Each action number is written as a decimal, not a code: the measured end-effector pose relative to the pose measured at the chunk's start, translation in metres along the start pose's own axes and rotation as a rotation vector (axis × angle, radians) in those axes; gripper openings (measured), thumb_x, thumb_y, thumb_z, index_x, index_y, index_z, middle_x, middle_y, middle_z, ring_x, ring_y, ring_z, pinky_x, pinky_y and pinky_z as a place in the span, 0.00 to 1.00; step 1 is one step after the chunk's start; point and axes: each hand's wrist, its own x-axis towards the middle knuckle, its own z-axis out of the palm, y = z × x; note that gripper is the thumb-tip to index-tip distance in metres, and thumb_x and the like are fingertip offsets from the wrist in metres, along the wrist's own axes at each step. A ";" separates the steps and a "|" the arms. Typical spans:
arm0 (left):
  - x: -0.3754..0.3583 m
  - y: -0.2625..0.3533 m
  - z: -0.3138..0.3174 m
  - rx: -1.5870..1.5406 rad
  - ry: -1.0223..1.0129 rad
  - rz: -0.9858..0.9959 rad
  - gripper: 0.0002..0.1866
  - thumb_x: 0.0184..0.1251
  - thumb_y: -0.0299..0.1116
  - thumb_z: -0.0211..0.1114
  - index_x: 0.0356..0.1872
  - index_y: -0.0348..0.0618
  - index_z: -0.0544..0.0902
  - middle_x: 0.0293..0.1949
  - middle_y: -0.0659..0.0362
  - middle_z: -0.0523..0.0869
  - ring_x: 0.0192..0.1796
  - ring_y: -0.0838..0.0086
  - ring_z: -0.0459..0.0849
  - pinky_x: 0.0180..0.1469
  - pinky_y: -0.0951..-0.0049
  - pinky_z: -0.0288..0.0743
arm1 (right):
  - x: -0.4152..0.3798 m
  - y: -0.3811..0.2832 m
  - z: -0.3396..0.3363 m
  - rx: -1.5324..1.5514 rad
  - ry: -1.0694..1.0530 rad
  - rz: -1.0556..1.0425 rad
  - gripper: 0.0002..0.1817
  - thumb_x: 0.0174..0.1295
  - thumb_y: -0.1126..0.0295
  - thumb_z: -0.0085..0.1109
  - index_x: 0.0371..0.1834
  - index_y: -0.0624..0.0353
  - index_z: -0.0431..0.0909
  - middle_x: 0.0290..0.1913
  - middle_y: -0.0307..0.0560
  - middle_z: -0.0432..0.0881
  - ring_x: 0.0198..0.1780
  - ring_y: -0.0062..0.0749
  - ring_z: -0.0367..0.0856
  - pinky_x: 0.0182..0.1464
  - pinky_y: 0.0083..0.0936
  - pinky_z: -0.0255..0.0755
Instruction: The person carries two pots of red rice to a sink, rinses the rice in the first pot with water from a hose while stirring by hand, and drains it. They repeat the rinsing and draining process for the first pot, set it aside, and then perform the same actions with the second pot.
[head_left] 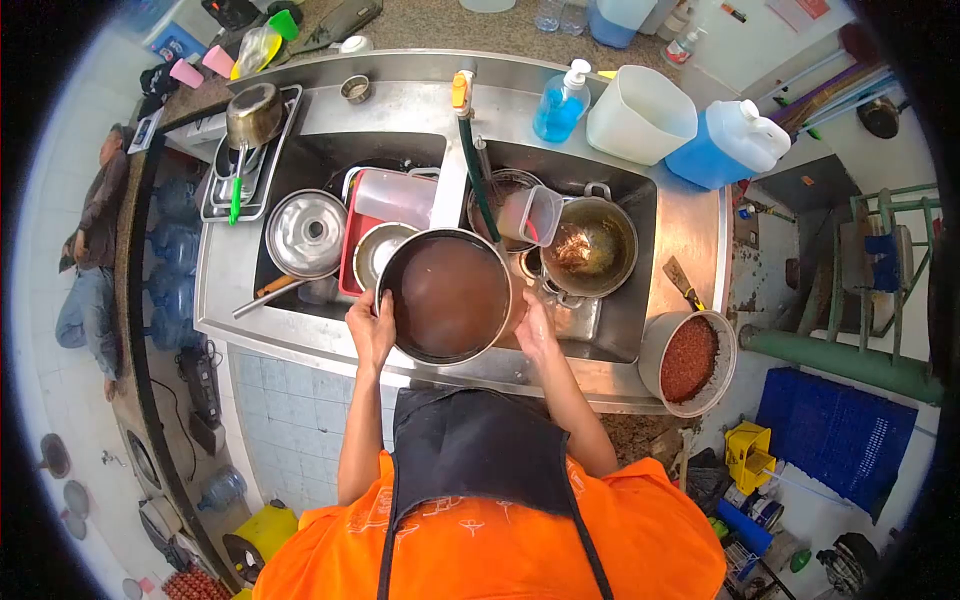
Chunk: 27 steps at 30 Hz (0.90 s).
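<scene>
A round metal pot [447, 292] of murky brown liquid is held level over the sink's divider and front edge. My left hand [371, 328] grips its left rim, thumb on top and fingers down the outside. On the opposite side my right hand [537, 322] is closed against the pot's wall, its fingertips partly hidden. Just left of the pot lies a metal bowl [378, 252] in a red tray [354, 228]. Right of it, a large used pot [592, 246] and a clear plastic container [532, 215] stand in the right basin.
A faucet [462, 95] with a green hose hangs over the divider. Blue soap [561, 107], a white tub [641, 115] and a blue jug [725, 145] line the back ledge. At right stands a pot of reddish-brown grains [690, 362]. A person [92, 250] is at far left.
</scene>
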 end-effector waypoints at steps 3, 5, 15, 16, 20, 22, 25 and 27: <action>-0.003 0.000 0.001 0.022 -0.001 0.009 0.10 0.67 0.30 0.63 0.28 0.34 0.78 0.18 0.64 0.71 0.26 0.83 0.65 0.28 0.74 0.62 | -0.016 -0.006 0.013 0.006 0.003 0.080 0.17 0.76 0.63 0.41 0.59 0.57 0.73 0.55 0.44 0.83 0.55 0.31 0.82 0.57 0.31 0.78; -0.005 0.001 0.001 0.075 -0.013 0.017 0.08 0.67 0.29 0.64 0.32 0.33 0.82 0.21 0.66 0.74 0.27 0.84 0.67 0.29 0.76 0.64 | -0.016 -0.005 0.011 -0.035 0.002 0.032 0.14 0.74 0.66 0.47 0.57 0.59 0.74 0.54 0.43 0.80 0.55 0.31 0.80 0.52 0.36 0.80; -0.014 0.021 0.002 0.123 -0.024 0.007 0.10 0.67 0.31 0.64 0.31 0.32 0.81 0.18 0.64 0.72 0.25 0.83 0.66 0.28 0.74 0.64 | -0.035 -0.020 0.021 -0.148 -0.012 -0.021 0.15 0.73 0.63 0.53 0.56 0.59 0.76 0.53 0.40 0.80 0.53 0.29 0.80 0.51 0.33 0.80; -0.015 0.023 0.002 0.128 -0.028 0.008 0.09 0.67 0.30 0.64 0.31 0.32 0.82 0.18 0.64 0.73 0.25 0.83 0.67 0.28 0.74 0.64 | -0.034 -0.020 0.020 -0.165 -0.014 -0.022 0.15 0.73 0.63 0.53 0.55 0.59 0.76 0.53 0.40 0.80 0.53 0.29 0.80 0.50 0.34 0.80; -0.016 0.015 0.006 0.083 -0.021 0.057 0.08 0.66 0.30 0.63 0.34 0.33 0.83 0.19 0.62 0.76 0.25 0.82 0.69 0.29 0.74 0.66 | -0.035 -0.022 0.020 -0.193 0.018 -0.012 0.14 0.73 0.63 0.53 0.54 0.59 0.78 0.52 0.41 0.81 0.51 0.31 0.81 0.49 0.35 0.81; -0.017 0.017 0.005 0.098 -0.028 0.046 0.08 0.66 0.30 0.63 0.34 0.33 0.83 0.20 0.62 0.77 0.26 0.82 0.69 0.30 0.74 0.67 | -0.035 -0.023 0.020 -0.207 0.021 -0.013 0.14 0.73 0.63 0.53 0.55 0.59 0.78 0.52 0.42 0.81 0.50 0.31 0.81 0.49 0.35 0.81; -0.017 0.017 0.006 0.129 -0.034 0.041 0.08 0.66 0.30 0.63 0.35 0.32 0.84 0.20 0.61 0.78 0.25 0.82 0.70 0.30 0.73 0.67 | -0.034 -0.023 0.019 -0.222 0.014 -0.012 0.15 0.73 0.64 0.53 0.57 0.58 0.77 0.52 0.42 0.81 0.50 0.30 0.81 0.49 0.36 0.81; -0.018 0.018 0.006 0.147 -0.033 0.047 0.09 0.65 0.30 0.63 0.35 0.32 0.84 0.19 0.61 0.77 0.25 0.82 0.69 0.29 0.73 0.67 | -0.032 -0.022 0.016 -0.222 0.004 -0.008 0.16 0.73 0.64 0.53 0.58 0.58 0.77 0.53 0.42 0.81 0.50 0.29 0.81 0.49 0.36 0.81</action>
